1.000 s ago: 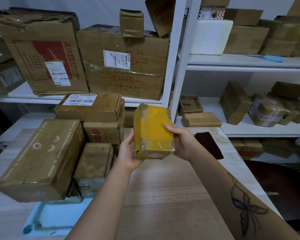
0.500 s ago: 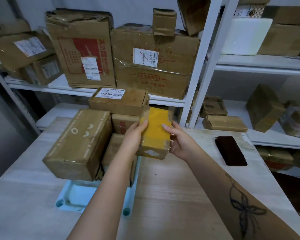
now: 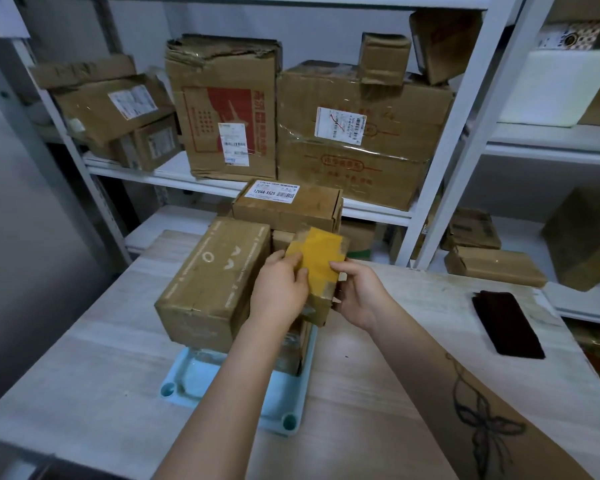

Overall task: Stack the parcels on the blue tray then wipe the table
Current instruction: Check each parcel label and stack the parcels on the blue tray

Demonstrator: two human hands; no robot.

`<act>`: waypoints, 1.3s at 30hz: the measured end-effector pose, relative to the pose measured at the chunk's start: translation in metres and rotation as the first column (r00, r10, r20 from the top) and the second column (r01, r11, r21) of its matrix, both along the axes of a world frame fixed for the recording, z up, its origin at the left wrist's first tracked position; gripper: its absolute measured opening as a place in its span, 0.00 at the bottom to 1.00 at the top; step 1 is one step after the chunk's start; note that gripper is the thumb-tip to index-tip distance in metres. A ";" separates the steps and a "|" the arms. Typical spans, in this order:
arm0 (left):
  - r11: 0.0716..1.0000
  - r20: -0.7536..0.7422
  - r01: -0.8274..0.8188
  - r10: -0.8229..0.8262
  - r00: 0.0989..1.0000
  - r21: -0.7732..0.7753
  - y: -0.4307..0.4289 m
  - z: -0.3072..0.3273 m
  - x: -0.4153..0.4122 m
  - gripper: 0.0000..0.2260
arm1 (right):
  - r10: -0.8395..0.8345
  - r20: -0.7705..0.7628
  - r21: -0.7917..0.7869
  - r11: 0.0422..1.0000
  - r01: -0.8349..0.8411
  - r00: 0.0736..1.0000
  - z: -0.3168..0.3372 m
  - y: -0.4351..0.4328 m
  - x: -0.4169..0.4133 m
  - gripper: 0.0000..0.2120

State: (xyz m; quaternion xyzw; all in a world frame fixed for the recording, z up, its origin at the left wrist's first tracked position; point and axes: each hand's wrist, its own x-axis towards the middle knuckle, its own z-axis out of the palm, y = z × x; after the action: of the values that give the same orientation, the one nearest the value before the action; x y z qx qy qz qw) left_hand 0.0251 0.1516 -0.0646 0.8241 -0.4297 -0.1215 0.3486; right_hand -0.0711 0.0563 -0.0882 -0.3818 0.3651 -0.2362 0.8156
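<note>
Both hands — left hand [image 3: 280, 289], right hand [image 3: 359, 295] — grip the yellow parcel [image 3: 317, 268] above the boxes [image 3: 215, 282] stacked on the blue tray [image 3: 222, 393].

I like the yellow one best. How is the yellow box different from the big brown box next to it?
The yellow-taped parcel is small and mostly covered in yellow tape; the big brown box is far larger and plain cardboard with white markings. The yellow-taped parcel is gripped by the left hand and right hand; the big brown box sits on the blue tray untouched. Both are box-shaped parcels.
</note>
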 end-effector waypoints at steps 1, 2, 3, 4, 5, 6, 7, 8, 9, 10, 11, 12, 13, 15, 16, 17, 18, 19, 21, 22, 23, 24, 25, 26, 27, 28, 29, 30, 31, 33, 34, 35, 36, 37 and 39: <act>0.999 0.059 0.008 -0.010 0.998 0.037 0.003 0.000 -0.001 0.18 | 0.012 0.006 -0.003 1.000 -0.012 1.000 0.000 0.002 0.003 0.22; 0.997 0.132 0.006 -0.015 0.991 0.073 0.005 0.000 -0.001 0.18 | 0.022 0.003 -0.011 1.000 -0.022 1.000 0.001 0.003 0.006 0.22; 0.995 0.199 -0.002 -0.019 0.980 0.102 0.007 0.000 0.000 0.19 | 0.028 0.001 -0.017 0.999 -0.028 1.000 0.001 0.006 0.009 0.22; 0.992 0.251 -0.012 -0.020 0.968 0.123 0.009 0.000 0.000 0.20 | 0.029 0.000 -0.016 0.999 -0.029 1.000 0.000 0.008 0.012 0.22; 0.990 0.293 -0.017 -0.025 0.956 0.138 0.011 -0.001 0.001 0.20 | 0.028 -0.002 -0.014 1.000 -0.028 1.000 -0.001 0.009 0.015 0.22; 0.989 0.333 -0.014 -0.037 0.942 0.149 0.011 -0.002 0.002 0.20 | 0.026 -0.006 -0.014 1.000 -0.026 1.000 -0.002 0.011 0.018 0.21; 0.987 0.368 -0.010 -0.050 0.929 0.159 0.012 -0.003 0.003 0.19 | 0.024 -0.011 -0.021 0.999 -0.024 1.000 -0.003 0.013 0.021 0.21; 0.985 0.397 -0.009 -0.061 0.916 0.172 0.014 -0.004 0.004 0.19 | 0.019 -0.017 -0.028 0.999 -0.020 1.000 -0.004 0.014 0.024 0.20; 0.983 0.414 -0.007 -0.070 0.907 0.182 0.015 -0.006 0.005 0.18 | 0.012 -0.020 -0.032 0.999 -0.013 1.000 -0.005 0.016 0.027 0.19; 0.982 0.416 0.000 -0.080 0.906 0.190 0.016 -0.007 0.006 0.18 | 0.002 -0.018 -0.026 1.000 -0.003 1.000 -0.006 0.017 0.030 0.19; 0.980 0.405 0.011 -0.092 0.910 0.198 0.017 -0.007 0.007 0.18 | -0.007 -0.014 -0.018 1.000 0.006 1.000 -0.006 0.019 0.033 0.18; 0.979 0.385 0.023 -0.102 0.917 0.205 0.018 -0.008 0.008 0.19 | -0.017 -0.015 -0.013 1.000 0.017 1.000 -0.007 0.020 0.035 0.18; 0.977 0.365 0.034 -0.112 0.924 0.212 0.018 -0.008 0.008 0.20 | -0.027 -0.022 -0.015 1.000 0.027 0.999 -0.007 0.021 0.037 0.17; 0.972 0.331 0.048 -0.125 0.935 0.230 0.019 -0.008 0.009 0.21 | -0.041 -0.051 -0.038 0.999 0.039 0.998 -0.009 0.021 0.040 0.16; 0.969 0.321 0.051 -0.129 0.938 0.240 0.019 -0.008 0.010 0.22 | -0.043 -0.064 -0.054 0.998 0.039 0.997 -0.009 0.021 0.041 0.16; 0.967 0.317 0.053 -0.133 0.939 0.248 0.019 -0.008 0.010 0.23 | -0.042 -0.076 -0.068 0.997 0.037 0.996 -0.009 0.021 0.041 0.16; 0.965 0.318 0.054 -0.137 0.938 0.255 0.018 -0.008 0.011 0.23 | -0.043 -0.084 -0.078 0.996 0.037 0.996 -0.010 0.022 0.041 0.16; 0.964 0.320 0.054 -0.139 0.937 0.260 0.018 -0.008 0.011 0.23 | -0.043 -0.088 -0.085 0.996 0.036 0.995 -0.010 0.022 0.042 0.16; 0.964 0.324 0.053 -0.139 0.936 0.261 0.017 -0.008 0.011 0.23 | -0.043 -0.098 -0.091 0.995 0.034 0.994 -0.013 0.021 0.042 0.17; 0.966 0.325 0.052 -0.136 0.936 0.255 0.017 -0.007 0.011 0.23 | -0.038 -0.107 -0.091 0.995 0.028 0.994 -0.013 0.021 0.041 0.17; 0.969 0.325 0.054 -0.133 0.936 0.243 0.016 -0.006 0.011 0.22 | -0.028 -0.115 -0.091 0.996 0.017 0.993 -0.013 0.022 0.040 0.18; 0.973 0.322 0.059 -0.131 0.938 0.224 0.015 -0.005 0.010 0.21 | -0.015 -0.122 -0.095 0.995 0.003 0.992 -0.013 0.022 0.039 0.18; 0.978 0.325 0.069 -0.132 0.936 0.199 0.013 -0.004 0.009 0.20 | -0.006 -0.128 -0.108 0.994 -0.008 0.992 -0.013 0.022 0.037 0.18; 0.982 0.331 0.080 -0.133 0.934 0.168 0.011 -0.003 0.008 0.18 | 0.002 -0.127 -0.118 0.993 -0.017 0.992 -0.013 0.021 0.034 0.18; 0.986 0.338 0.094 -0.135 0.931 0.135 0.008 -0.002 0.005 0.17 | 0.004 -0.119 -0.124 0.992 -0.019 0.993 -0.012 0.020 0.031 0.19; 0.989 0.338 0.107 -0.134 0.932 0.100 0.005 0.000 0.001 0.17 | 0.003 -0.098 -0.114 0.993 -0.015 0.995 -0.012 0.019 0.027 0.19; 0.991 0.333 0.118 -0.132 0.934 0.062 0.003 0.001 -0.002 0.16 | 0.005 -0.080 -0.106 0.994 -0.013 0.997 -0.010 0.019 0.024 0.19; 0.990 0.325 0.138 -0.137 0.936 0.019 -0.001 0.002 -0.009 0.17 | -0.004 -0.066 -0.103 0.995 -0.003 0.998 -0.010 0.016 0.017 0.17; 0.987 0.320 0.158 -0.139 0.937 -0.034 -0.005 0.003 -0.014 0.16 | -0.007 -0.071 -0.114 0.994 -0.001 0.997 -0.009 0.014 0.013 0.14; 0.969 0.307 0.207 -0.158 0.938 -0.136 -0.013 0.003 -0.027 0.16 | -0.024 -0.102 -0.142 0.990 0.009 0.995 -0.010 0.008 0.002 0.12; 0.958 0.301 0.230 -0.171 0.938 -0.170 -0.017 0.003 -0.034 0.15 | -0.032 -0.113 -0.149 0.989 0.015 0.993 -0.011 0.003 -0.004 0.13; 0.950 0.297 0.249 -0.187 0.937 -0.187 -0.021 0.002 -0.040 0.15 | -0.041 -0.122 -0.152 0.988 0.022 0.992 -0.012 -0.001 -0.010 0.14; 0.944 0.295 0.263 -0.199 0.934 -0.197 -0.025 0.001 -0.046 0.15 | -0.047 -0.116 -0.151 0.988 0.029 0.992 -0.012 -0.005 -0.017 0.14; 0.939 0.298 0.278 -0.211 0.931 -0.203 -0.029 -0.001 -0.052 0.15 | -0.053 -0.110 -0.156 0.987 0.035 0.993 -0.011 -0.008 -0.024 0.13; 0.931 0.314 0.293 -0.217 0.924 -0.220 -0.038 -0.003 -0.065 0.15 | -0.057 -0.097 -0.170 0.985 0.040 0.994 -0.009 -0.013 -0.040 0.12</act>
State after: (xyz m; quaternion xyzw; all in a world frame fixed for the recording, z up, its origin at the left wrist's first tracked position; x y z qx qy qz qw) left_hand -0.0403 0.1136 -0.0675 0.7158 -0.5918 0.0115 0.3704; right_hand -0.1109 0.0431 -0.0972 -0.4515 0.3942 -0.2661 0.7550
